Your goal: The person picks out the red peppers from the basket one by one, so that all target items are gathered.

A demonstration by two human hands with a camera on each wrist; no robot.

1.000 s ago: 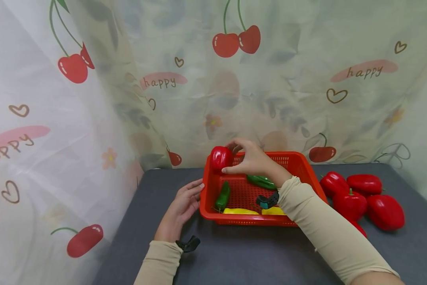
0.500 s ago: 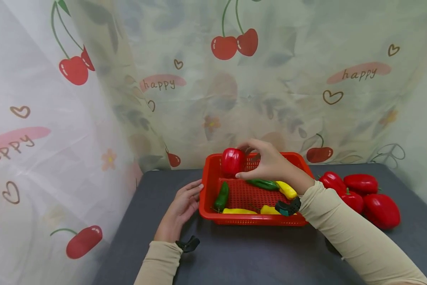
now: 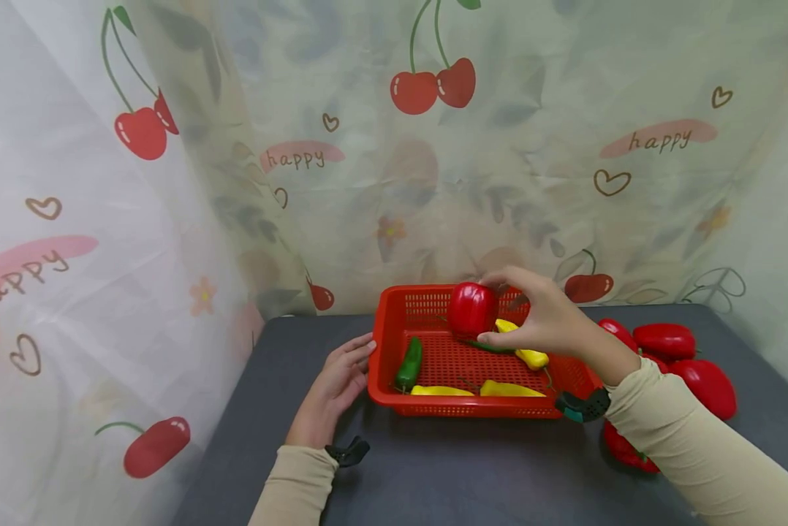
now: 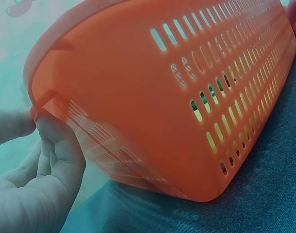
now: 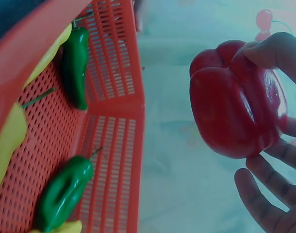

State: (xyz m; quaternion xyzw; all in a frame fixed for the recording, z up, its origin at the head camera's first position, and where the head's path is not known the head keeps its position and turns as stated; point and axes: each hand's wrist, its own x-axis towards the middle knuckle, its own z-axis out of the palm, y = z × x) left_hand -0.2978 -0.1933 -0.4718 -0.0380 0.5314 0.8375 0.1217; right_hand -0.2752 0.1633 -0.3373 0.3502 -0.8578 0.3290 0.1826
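My right hand (image 3: 548,314) grips a glossy red bell pepper (image 3: 471,310) between thumb and fingers, above the right half of a red plastic basket (image 3: 479,405). In the right wrist view the bell pepper (image 5: 230,104) is apart from the basket wall. My left hand (image 3: 335,376) is at the basket's left rim; in the left wrist view its thumb and fingers (image 4: 60,155) pinch that rim. Inside lie a green chili pepper (image 3: 410,365) at the left, another green pepper (image 3: 493,347) partly hidden behind the red one, and yellow peppers (image 3: 511,389) along the front and right.
Several red bell peppers (image 3: 705,387) are grouped on the dark grey tabletop (image 3: 460,467) right of the basket, one (image 3: 629,447) partly under the right sleeve. A printed cherry-pattern curtain (image 3: 532,168) stands behind and to the left.
My right hand has carried the red bell pepper rightward across the basket, from its left end. The left hand and the basket have stayed in place.
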